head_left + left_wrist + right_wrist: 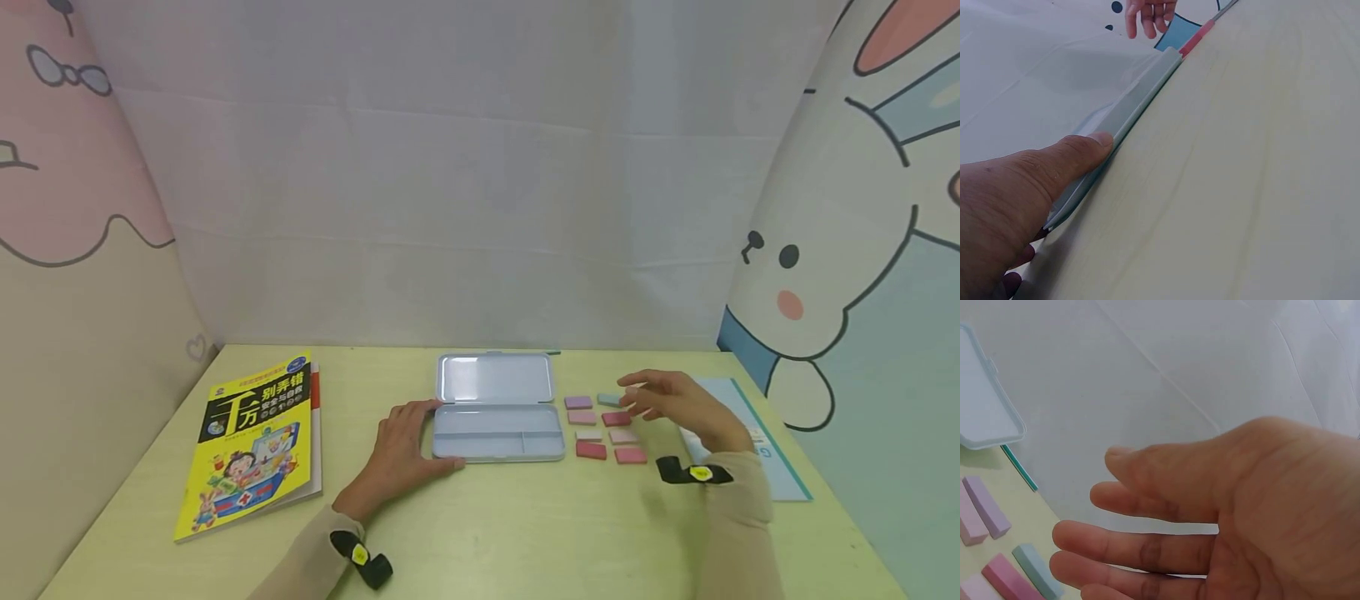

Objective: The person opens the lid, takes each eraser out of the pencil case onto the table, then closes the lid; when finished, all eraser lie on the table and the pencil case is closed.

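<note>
A child's study corner: a pale worktop (525, 533) enclosed by cartoon rabbit panels (847, 250), with a children's picture book (255, 442).

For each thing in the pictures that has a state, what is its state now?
pencil case: open, lid up, tray holds nothing.
left hand: rests on the case's left edge.
right hand: open, above the blocks, holding nothing.
blocks: flat on the table, outside the case.
book: closed.

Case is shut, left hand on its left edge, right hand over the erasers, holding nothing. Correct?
Not quite: the case is open, its lid laid back flat behind the tray, as the head view shows. The rest holds: the left hand rests on its left edge, and the right hand hovers over the erasers, fingers relaxed and holding nothing.
</note>
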`<state>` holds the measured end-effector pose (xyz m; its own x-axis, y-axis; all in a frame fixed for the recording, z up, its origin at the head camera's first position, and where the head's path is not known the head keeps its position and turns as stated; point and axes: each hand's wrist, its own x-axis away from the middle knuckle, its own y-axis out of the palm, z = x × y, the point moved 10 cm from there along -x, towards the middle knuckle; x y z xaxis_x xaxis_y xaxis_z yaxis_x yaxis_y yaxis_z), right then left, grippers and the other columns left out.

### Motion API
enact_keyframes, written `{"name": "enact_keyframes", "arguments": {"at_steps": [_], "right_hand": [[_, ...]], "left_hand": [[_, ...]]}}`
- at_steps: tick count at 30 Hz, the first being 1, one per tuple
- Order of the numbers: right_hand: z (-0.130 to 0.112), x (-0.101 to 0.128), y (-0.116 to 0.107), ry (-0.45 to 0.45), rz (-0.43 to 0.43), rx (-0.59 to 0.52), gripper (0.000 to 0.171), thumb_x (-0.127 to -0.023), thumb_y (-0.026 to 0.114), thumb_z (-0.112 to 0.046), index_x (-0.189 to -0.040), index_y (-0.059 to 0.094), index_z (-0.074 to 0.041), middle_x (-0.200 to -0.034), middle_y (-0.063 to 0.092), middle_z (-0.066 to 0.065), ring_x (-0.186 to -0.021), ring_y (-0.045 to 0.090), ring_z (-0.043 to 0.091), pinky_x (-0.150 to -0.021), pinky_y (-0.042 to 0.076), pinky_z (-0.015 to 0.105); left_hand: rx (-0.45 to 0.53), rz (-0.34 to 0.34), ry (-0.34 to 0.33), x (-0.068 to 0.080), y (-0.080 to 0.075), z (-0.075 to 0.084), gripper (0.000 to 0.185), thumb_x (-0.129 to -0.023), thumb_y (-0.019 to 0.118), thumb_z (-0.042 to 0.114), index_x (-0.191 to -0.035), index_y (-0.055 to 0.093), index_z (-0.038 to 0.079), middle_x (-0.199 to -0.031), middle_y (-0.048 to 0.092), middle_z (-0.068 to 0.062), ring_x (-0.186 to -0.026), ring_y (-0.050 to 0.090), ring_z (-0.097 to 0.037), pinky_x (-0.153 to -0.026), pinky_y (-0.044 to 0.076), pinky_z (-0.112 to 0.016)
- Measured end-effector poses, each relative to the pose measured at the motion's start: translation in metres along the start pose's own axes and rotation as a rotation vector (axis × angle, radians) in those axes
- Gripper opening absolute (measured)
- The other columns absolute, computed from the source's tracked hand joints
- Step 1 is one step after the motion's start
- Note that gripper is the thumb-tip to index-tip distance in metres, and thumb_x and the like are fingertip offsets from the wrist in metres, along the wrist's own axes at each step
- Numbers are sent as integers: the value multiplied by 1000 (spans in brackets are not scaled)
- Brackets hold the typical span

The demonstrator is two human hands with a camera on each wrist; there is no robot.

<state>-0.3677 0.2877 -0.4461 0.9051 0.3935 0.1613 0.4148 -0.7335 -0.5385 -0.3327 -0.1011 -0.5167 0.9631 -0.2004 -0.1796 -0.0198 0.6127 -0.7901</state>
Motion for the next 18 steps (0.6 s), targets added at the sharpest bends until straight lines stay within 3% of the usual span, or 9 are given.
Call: {"name": "enact_keyframes", "arguments": {"at_steps": [7,13,18], "right_hand": [[-17,-4,10,-4,5,6,53,-111,58,-28,-158,47,-6,-145,66,25,-130,69,38,-108,55,54],[-21,-11,18,37,22,0,70,-109,63,-37,-168,31,-15,-158,56,25,-142,58,44,-116,40,74],[-23,-19,23,24,67,-72,74,-111,59,-41,-170,23,-18,-163,49,27,-144,56,46,-120,37,72]], "left_hand": [[-4,-5,-6,1,0,0,95,-75,93,54,-151,52,16,-148,61,-9,-136,52,-33,-110,39,-54],[-10,1,-5,0,-1,2,94,-75,93,56,-150,53,15,-148,61,-10,-136,52,-33,-108,40,-54],[-9,3,-2,0,-1,1,94,-75,93,56,-150,53,15,-147,62,-11,-136,52,-34,-109,40,-55]]}}
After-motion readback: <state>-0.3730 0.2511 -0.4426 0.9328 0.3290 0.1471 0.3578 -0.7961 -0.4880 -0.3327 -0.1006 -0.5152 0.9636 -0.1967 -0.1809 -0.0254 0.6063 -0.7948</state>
